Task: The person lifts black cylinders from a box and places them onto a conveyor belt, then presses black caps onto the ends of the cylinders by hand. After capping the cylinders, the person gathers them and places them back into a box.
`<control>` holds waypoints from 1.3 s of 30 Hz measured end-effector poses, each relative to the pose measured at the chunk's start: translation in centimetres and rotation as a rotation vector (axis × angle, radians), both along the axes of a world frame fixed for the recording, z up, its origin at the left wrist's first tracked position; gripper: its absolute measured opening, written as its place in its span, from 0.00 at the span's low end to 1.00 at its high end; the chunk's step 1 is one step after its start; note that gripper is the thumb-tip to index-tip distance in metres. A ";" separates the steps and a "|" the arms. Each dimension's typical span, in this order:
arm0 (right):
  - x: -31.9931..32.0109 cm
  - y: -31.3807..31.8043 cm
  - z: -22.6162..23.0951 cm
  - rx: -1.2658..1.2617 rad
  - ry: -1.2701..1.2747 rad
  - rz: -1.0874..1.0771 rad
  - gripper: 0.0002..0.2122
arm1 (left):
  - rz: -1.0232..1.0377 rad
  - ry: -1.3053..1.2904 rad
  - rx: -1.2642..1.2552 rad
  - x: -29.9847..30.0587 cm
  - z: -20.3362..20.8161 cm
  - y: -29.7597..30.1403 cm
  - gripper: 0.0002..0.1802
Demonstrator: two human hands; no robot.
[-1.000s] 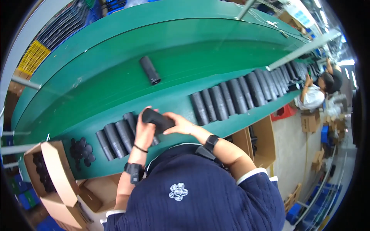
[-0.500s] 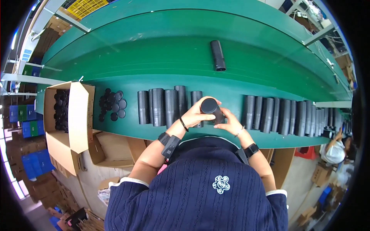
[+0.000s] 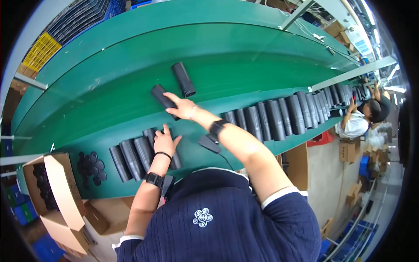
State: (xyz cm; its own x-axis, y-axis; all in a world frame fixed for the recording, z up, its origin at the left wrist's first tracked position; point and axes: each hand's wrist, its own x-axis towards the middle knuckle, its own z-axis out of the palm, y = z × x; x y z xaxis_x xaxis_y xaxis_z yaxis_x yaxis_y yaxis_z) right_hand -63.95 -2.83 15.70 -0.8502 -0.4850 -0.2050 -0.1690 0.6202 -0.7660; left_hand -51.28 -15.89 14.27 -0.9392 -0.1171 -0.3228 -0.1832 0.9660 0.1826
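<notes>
"What's the right hand (image 3: pixel 182 108) got?"

"A black tube (image 3: pixel 159 92), gripped with the thumb on the near side and fingers laid across it. It slants over the middle of the desk (image 3: pixel 194 146); I can't tell whether it touches the surface."

"Anything beside it?"

"A second tube (image 3: pixel 183 79) lies just beyond, closer to the far edge, apart from the first."

"And the left hand (image 3: pixel 164 144)?"

"Unclenched, fingers spread, over the right end of a cluster of tubes (image 3: pixel 131 157) by the near edge. Whether it touches any of them, I can't make out."

"What's down at the left end?"

"A heap of round black caps (image 3: pixel 91 168), then an open carton (image 3: pixel 64 192) at the near left corner, holding dark pieces. Toward the right end, a long row of tubes (image 3: pixel 276 118) runs along the near edge."
</notes>
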 end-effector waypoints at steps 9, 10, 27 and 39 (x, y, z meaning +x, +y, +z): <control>-6.4 -6.1 -2.2 0.349 -0.031 -0.137 0.33 | -0.100 0.209 0.819 1.4 3.0 -1.1 0.49; -6.5 -6.1 -2.7 0.348 -0.041 -0.135 0.33 | -0.023 0.137 0.960 1.9 3.1 -1.5 0.48; 10.9 5.1 3.0 -0.759 -0.818 -0.180 0.12 | -0.064 0.108 1.367 4.1 2.1 -1.4 0.39; 13.1 2.8 3.2 -0.786 -0.875 -0.180 0.13 | 0.358 -0.008 1.779 6.9 3.1 -2.8 0.28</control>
